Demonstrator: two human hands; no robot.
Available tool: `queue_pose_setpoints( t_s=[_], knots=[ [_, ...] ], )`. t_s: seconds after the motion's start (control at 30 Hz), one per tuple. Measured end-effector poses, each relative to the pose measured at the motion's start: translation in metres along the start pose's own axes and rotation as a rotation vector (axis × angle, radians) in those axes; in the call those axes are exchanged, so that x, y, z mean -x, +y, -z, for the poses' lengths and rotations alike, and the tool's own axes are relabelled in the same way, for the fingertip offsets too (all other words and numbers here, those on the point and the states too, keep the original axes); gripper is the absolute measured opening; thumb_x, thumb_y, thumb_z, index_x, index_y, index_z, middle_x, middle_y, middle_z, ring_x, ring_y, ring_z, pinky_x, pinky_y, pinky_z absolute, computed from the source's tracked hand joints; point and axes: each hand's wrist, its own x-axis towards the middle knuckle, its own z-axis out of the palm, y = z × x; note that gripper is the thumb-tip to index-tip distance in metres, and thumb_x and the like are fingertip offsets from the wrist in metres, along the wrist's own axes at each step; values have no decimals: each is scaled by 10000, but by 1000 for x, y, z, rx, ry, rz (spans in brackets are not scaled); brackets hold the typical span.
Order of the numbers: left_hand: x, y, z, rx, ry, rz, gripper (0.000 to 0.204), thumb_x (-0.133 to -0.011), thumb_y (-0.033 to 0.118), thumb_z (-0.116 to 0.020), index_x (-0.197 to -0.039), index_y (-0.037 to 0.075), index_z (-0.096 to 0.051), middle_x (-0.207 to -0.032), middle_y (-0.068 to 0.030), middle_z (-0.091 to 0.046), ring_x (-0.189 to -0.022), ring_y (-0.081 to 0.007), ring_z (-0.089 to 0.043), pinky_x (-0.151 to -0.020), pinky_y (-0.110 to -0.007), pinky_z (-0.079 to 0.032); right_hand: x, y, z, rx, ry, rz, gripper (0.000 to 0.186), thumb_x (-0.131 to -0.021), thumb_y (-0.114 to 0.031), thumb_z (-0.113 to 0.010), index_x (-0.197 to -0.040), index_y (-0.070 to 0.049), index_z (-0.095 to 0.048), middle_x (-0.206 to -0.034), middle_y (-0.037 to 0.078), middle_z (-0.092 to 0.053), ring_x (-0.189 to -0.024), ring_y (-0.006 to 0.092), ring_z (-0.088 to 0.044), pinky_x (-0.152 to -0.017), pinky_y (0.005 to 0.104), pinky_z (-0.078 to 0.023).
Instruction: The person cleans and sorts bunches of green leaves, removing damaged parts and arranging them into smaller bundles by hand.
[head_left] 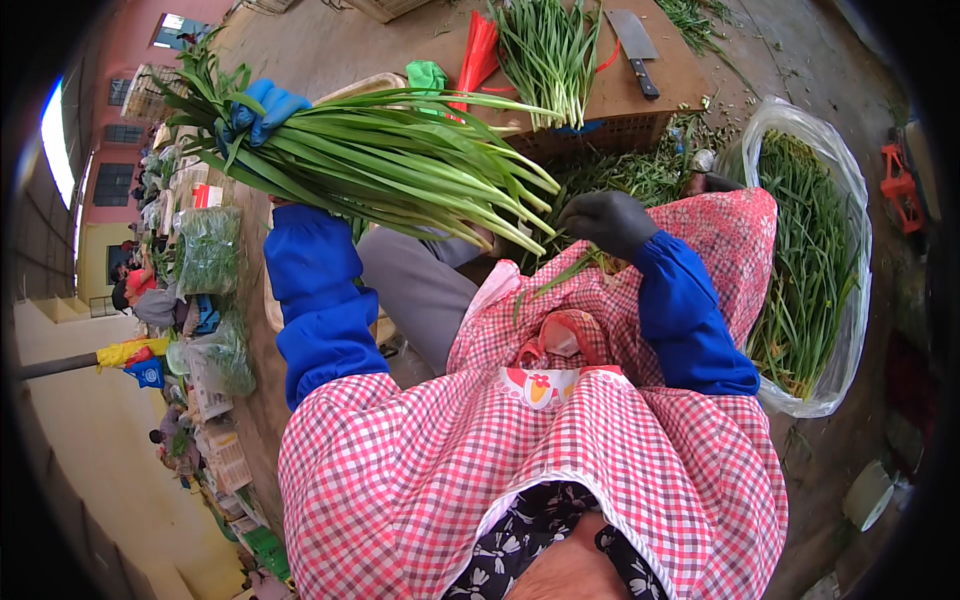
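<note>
My left hand (265, 110), in a blue glove, is closed round a thick bunch of garlic chives (390, 150). The bunch lies sideways in the air, leafy tips to the left and pale stem ends to the right. Beside those ends is my right hand (607, 222), in a dark grey glove, just above my lap. Its fingers are drawn together; whatever is between them is too small to make out. Loose green blades lie on my red checked apron (540, 420) below it.
Ahead, a brown board (640, 100) bears another pile of chives (548, 60), a cleaver (635, 50) and red ties (478, 50). Cut leaves (625, 178) litter the ground before it. At right stands a clear plastic bag (850, 200) full of greens. People and crates line the far left.
</note>
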Motion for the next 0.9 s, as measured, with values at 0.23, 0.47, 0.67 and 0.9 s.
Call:
queue_pose_setpoints(
  t_s=[0.23, 0.47, 0.67, 0.9],
  knots=[
    [7, -7, -5, 6, -86, 7, 139, -749, 42, -557, -653, 82, -465, -656, 8, -511, -566, -102, -483, -632, -195, -443, 3, -20, 16, -658, 203, -142, 213, -825, -94, -527, -1020, -40, -594, -725, 11, -587, -596, 54, -530, -570, 219, -446],
    [5, -9, -10, 92, -189, 107, 142, -744, 98, -588, -662, 60, -477, -693, -10, -497, -565, -107, -485, -641, -222, -441, -35, -37, 2, 239, 612, 213, 441, -654, -271, -668, -1048, -106, -560, -888, 141, -542, -817, 305, -541, -713, 385, -436],
    [1, -11, -22, 62, -236, 148, 123, -737, 71, -570, -655, 50, -481, -690, -26, -495, -568, -127, -503, -631, -234, -459, -60, -30, -3, 57, 535, 192, 283, -692, -281, -648, -903, -96, -613, -719, 124, -563, -675, 286, -562, -614, 368, -444],
    [4, -12, -24, 11, -267, 88, 104, -727, 80, -569, -679, 45, -484, -719, -40, -500, -580, -137, -509, -631, -250, -456, -44, -2, -14, -198, 285, -192, 135, -803, -173, -590, -854, -57, -638, -633, 37, -592, -532, 71, -534, -500, 218, -433]
  ],
)
